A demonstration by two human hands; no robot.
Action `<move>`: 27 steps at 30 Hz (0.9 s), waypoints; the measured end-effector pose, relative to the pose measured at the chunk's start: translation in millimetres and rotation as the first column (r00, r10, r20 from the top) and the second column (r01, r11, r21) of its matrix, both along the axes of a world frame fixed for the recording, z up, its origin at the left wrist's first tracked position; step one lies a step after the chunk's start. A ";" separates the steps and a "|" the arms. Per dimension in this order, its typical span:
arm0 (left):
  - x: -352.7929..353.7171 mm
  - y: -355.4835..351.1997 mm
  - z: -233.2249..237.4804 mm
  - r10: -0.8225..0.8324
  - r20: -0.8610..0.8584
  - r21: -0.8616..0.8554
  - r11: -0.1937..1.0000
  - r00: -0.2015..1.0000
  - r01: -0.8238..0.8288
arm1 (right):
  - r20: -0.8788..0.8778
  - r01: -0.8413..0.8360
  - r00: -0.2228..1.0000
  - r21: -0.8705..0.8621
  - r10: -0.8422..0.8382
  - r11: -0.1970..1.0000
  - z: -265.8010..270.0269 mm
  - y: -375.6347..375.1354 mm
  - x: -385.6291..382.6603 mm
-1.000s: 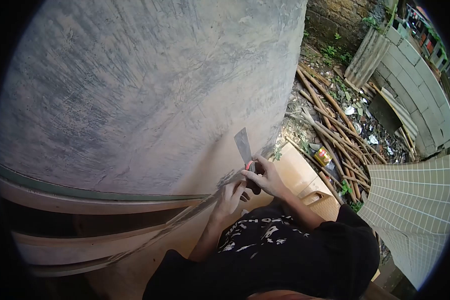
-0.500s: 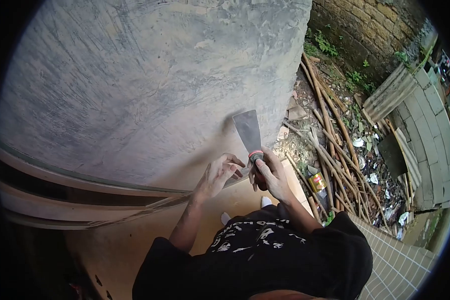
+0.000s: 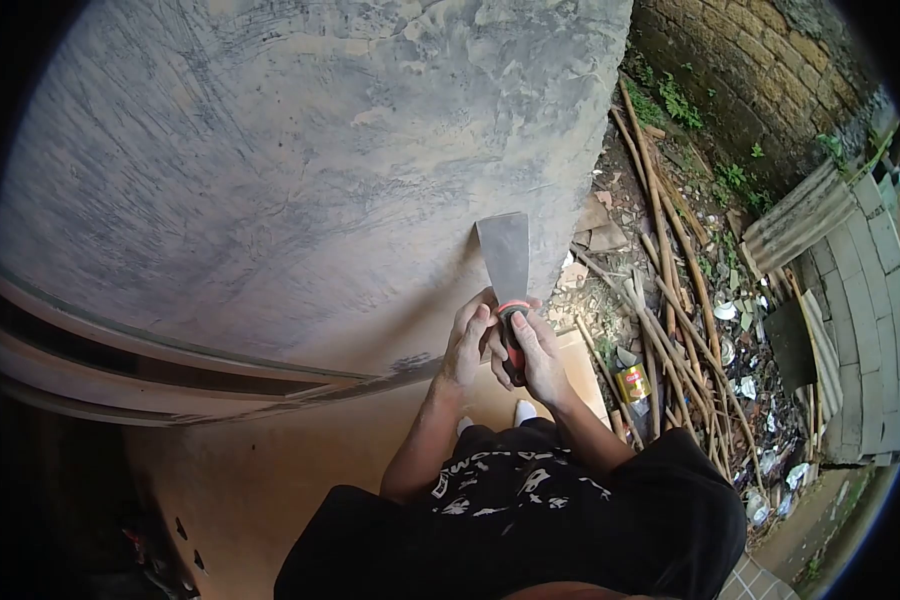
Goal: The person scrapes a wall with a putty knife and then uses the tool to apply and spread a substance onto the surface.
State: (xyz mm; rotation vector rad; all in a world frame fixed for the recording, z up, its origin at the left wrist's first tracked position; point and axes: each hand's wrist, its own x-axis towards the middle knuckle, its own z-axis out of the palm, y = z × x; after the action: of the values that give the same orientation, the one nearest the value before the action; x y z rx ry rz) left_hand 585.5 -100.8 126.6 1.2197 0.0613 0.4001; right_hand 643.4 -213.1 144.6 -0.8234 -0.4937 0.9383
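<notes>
A putty knife point(image 3: 506, 255) with a broad grey metal blade and a red and black handle points up toward the wall. My right hand point(image 3: 542, 360) is wrapped round its handle, thumb lying along the top. Close on the left side of the handle is my left hand point(image 3: 462, 340), its thumb up and its fingers loosely bent, with the fingertips partly hidden behind the neck of the knife. Pale dust coats both hands. Behind the blade rises a plastered grey wall point(image 3: 320, 150) with streaky, patchy marks, and a shadow falls across it.
A ledge with a dark recess point(image 3: 170, 365) runs along the wall's base at left. Below me is a tan floor point(image 3: 270, 470). To the right lie bamboo poles point(image 3: 660, 250), a yellow packet point(image 3: 633, 384) and scattered rubbish, before a brick wall point(image 3: 760, 60) and grey blocks point(image 3: 855, 300).
My left hand has moved right, up against the putty knife's handle. The knife has turned slightly more upright, its blade shifting right, still in my right hand. The view has shifted a little.
</notes>
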 end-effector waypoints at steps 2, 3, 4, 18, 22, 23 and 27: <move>11.9 0.3 7.4 -0.027 -0.006 0.023 0.999 1.000 0.027 | 0.077 0.010 0.997 0.008 -0.011 1.000 3.6 2.0 1.2; 16.6 -1.4 12.2 -0.056 -0.012 0.043 0.998 0.998 0.056 | 0.199 0.063 0.979 -0.063 -0.049 0.996 5.3 3.0 2.0; 18.2 -10.0 29.2 -0.016 -0.169 -0.114 0.994 0.985 -0.004 | 0.318 0.128 0.944 -0.128 -0.082 0.983 6.8 2.9 3.6; 22.6 -12.8 37.2 0.175 -0.236 0.055 0.984 0.956 -0.167 | 0.535 0.428 0.790 -0.135 -0.298 0.894 17.8 15.7 -0.2; 42.0 -1.9 81.5 0.142 -0.107 0.025 0.990 0.984 -0.140 | 0.452 0.408 0.823 -0.052 -0.343 0.911 48.4 23.3 13.9; 40.7 -1.4 76.3 0.143 -0.108 0.025 0.990 0.984 -0.141 | 0.520 0.446 0.766 -0.007 -0.377 0.895 53.7 26.4 16.9; 27.0 -2.3 55.9 0.142 -0.138 0.118 0.985 0.980 -0.126 | 0.750 0.494 0.492 0.177 -0.442 0.851 20.1 19.3 21.1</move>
State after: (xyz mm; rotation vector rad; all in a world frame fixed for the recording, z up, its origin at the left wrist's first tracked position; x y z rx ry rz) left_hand 612.5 -103.1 182.5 1.3564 0.2519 0.4354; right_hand 664.5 -193.8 164.6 -1.3450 -0.9260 0.0177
